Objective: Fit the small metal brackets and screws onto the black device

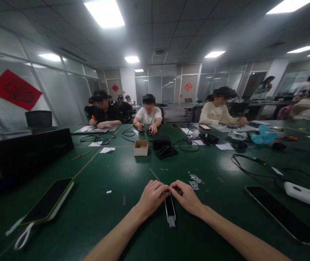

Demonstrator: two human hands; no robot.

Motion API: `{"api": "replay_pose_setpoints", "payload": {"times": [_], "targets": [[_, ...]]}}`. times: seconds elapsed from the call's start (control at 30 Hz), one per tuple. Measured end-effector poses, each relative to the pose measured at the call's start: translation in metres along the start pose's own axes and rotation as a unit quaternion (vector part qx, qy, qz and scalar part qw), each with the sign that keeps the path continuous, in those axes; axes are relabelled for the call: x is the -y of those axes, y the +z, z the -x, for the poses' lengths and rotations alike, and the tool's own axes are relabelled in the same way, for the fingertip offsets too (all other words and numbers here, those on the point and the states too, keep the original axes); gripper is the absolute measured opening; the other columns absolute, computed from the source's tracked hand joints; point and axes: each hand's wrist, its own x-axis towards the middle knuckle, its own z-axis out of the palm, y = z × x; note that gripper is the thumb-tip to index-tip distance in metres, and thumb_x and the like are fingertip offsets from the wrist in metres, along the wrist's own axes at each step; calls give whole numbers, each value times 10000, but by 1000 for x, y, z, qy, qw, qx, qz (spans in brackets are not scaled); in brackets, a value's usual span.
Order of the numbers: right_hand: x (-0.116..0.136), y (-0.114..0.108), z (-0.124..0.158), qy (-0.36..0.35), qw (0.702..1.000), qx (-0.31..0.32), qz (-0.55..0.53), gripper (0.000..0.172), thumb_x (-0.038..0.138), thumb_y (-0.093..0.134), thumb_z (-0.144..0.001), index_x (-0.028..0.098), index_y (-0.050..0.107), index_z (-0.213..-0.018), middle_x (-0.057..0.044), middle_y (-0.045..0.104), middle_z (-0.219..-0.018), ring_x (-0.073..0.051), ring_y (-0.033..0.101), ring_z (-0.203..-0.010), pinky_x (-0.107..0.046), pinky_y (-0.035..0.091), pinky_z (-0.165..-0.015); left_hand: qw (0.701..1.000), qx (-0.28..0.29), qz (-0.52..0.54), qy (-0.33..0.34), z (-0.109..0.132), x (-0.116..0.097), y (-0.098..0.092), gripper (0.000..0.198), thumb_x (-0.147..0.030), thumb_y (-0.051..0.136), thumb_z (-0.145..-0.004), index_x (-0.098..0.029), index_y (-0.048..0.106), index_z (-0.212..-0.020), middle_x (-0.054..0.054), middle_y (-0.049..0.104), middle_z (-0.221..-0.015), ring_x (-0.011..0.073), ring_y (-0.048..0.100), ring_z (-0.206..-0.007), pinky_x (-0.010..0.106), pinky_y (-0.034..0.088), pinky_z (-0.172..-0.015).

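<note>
A narrow black strip with pale metal edges [170,206] lies lengthwise on the green table, with a grey piece [171,221] at its near end. My left hand [153,195] is closed at the strip's far end, thumb and fingers pressed together; a ring shows on one finger. Meeting it there from the other side, my right hand [186,197] has its fingers curled in a pinch. Whatever is between the right fingertips is too small or hidden to make out. Just beyond the right hand lies a pile of small metal plates and rings [195,181].
A phone in a green case [48,203] lies left, another phone [280,214] right, beside a white device [307,195]. Ahead stand a small cardboard box [141,148] and a black box [162,142]. Cables and a blue fan [264,135] lie farther right. Several people sit across the table.
</note>
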Motion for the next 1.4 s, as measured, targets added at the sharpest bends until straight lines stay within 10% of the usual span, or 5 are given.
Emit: {"api": "replay_pose_setpoints", "payload": {"times": [0.5,0.87,1.4], "targets": [[7,-4,1,-10,998,53,-27,236,323,424,-917,165,597,-893,-33,592,-836,-146,555,-728,-258,456,-655,999,11,-43,21,-2,1,-3,201,-254,437,-931,-200,630,-946,52,673,-858,175,583,-761,311,422,-695],[-19,-25,-7,16,995,39,89,170,252,469,-868,166,589,-951,-53,593,-895,-157,558,-774,-285,469,-698,988,49,41,-143,1,27,-17,105,-192,561,-801,-178,637,-872,20,649,-839,156,589,-760,259,464,-696],[-22,-16,-8,42,989,85,111,172,265,483,-874,177,623,-921,-41,604,-892,-153,553,-795,-273,457,-700,978,96,77,-171,1,29,-9,138,-243,558,-846,-196,665,-920,-5,668,-858,141,595,-783,234,437,-717]]}}
